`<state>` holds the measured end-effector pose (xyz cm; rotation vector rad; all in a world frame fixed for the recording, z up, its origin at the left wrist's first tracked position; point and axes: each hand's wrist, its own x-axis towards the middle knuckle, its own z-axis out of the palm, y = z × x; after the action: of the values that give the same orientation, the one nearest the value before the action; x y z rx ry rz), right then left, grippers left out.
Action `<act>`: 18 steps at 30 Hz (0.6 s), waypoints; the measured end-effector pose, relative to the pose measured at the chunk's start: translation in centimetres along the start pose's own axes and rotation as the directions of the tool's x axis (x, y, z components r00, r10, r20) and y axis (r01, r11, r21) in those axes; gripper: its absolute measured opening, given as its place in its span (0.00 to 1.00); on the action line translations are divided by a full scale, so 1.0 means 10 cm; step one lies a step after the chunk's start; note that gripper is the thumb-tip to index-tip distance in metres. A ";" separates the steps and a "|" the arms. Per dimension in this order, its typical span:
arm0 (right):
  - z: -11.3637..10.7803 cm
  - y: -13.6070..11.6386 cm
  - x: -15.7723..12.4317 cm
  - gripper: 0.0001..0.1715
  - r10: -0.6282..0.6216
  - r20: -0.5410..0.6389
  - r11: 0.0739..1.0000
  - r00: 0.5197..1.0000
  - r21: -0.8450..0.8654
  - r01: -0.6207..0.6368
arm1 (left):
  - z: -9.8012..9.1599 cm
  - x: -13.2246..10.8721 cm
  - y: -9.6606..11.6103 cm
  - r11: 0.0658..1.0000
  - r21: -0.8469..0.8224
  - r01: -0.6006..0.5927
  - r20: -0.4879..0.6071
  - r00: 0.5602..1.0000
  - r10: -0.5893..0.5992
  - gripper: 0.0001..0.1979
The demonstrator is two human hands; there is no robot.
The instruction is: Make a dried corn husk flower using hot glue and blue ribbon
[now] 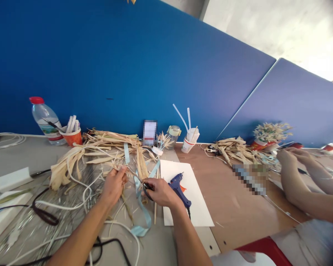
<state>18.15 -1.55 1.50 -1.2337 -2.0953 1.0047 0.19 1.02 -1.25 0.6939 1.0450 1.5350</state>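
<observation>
My right hand (161,192) is wrapped round a pair of scissors (147,190) with dark handles; their blades point left toward my other hand. The fingers of my left hand (115,184) are closed in a pinch near the blade tips, and whatever they grip is too small to make out. Just beyond the scissors stands a bundle of dry corn husk (141,162). A light blue ribbon (145,214) curls down the table below my hands. To the right, a blue glue gun (180,188) lies on a white sheet (198,207).
Husks (111,138), white cables (86,194) and clear plastic strips (63,218) cover the left side. A bottle (46,122), orange cup (72,137), phone (150,133), jar (173,136) and white cup (189,142) line the blue partition (127,66). Another person's arms (302,177) work at right.
</observation>
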 end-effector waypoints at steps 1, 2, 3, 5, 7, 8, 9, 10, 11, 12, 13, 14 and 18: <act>0.00 0.00 0.00 0.07 -0.002 0.003 1.000 1.000 0.008 0.002 | 0.00 0.00 0.00 1.000 -0.004 -0.004 -0.001 1.000 0.004 0.20; 0.00 0.00 0.00 0.07 -0.003 0.004 1.000 1.000 0.017 0.003 | 0.00 0.01 -0.01 1.000 -0.008 -0.006 0.000 1.000 0.006 0.21; 0.00 0.00 0.00 0.07 -0.002 0.005 1.000 1.000 0.028 0.002 | 0.00 0.01 -0.01 1.000 -0.010 -0.008 0.001 1.000 0.008 0.21; 0.01 -0.01 0.00 0.07 0.006 0.006 0.998 1.000 0.057 -0.006 | -0.01 0.02 -0.02 1.000 -0.013 -0.013 0.004 1.000 0.013 0.21; 0.01 -0.02 0.00 0.07 0.017 0.005 0.996 1.000 0.088 -0.017 | -0.01 0.02 -0.03 1.000 -0.018 -0.018 0.002 1.000 0.018 0.21; 0.01 -0.02 0.00 0.08 0.017 0.004 0.995 1.000 0.101 -0.018 | -0.02 0.02 -0.03 1.000 -0.021 -0.020 -0.003 1.000 0.020 0.21; 0.01 -0.02 0.00 0.08 0.015 0.005 0.994 1.000 0.110 -0.015 | -0.02 0.03 -0.03 0.999 -0.023 -0.022 -0.006 1.000 0.022 0.21; 0.01 -0.02 0.00 0.08 0.012 0.005 0.993 1.000 0.116 -0.013 | -0.02 0.03 -0.03 0.999 -0.025 -0.021 -0.004 1.000 0.021 0.20; 0.02 -0.01 0.00 0.08 0.010 0.008 0.993 1.000 0.122 -0.010 | -0.03 0.03 -0.03 0.999 -0.025 -0.020 0.001 1.000 0.020 0.20; 0.02 0.01 0.00 0.09 0.009 0.011 0.992 1.000 0.126 -0.010 | -0.03 0.02 -0.03 1.000 -0.024 -0.018 0.010 1.000 0.019 0.20; 0.02 0.02 0.00 0.10 0.011 0.013 0.992 1.000 0.128 -0.013 | -0.03 0.02 -0.03 1.000 -0.020 -0.020 0.018 1.000 0.020 0.19; 0.03 0.04 0.01 0.11 0.018 0.011 0.992 1.000 0.127 -0.019 | -0.04 0.03 -0.03 1.000 -0.014 -0.024 0.020 0.999 0.025 0.19; 0.04 0.10 0.01 0.10 0.061 -0.061 0.991 0.996 0.124 -0.053 | -0.05 0.04 -0.03 0.998 0.027 -0.063 -0.015 0.998 0.064 0.20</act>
<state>18.31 -1.29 0.45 -1.2544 -1.9290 1.0864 -0.26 1.28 -1.76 0.7408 1.0654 1.5856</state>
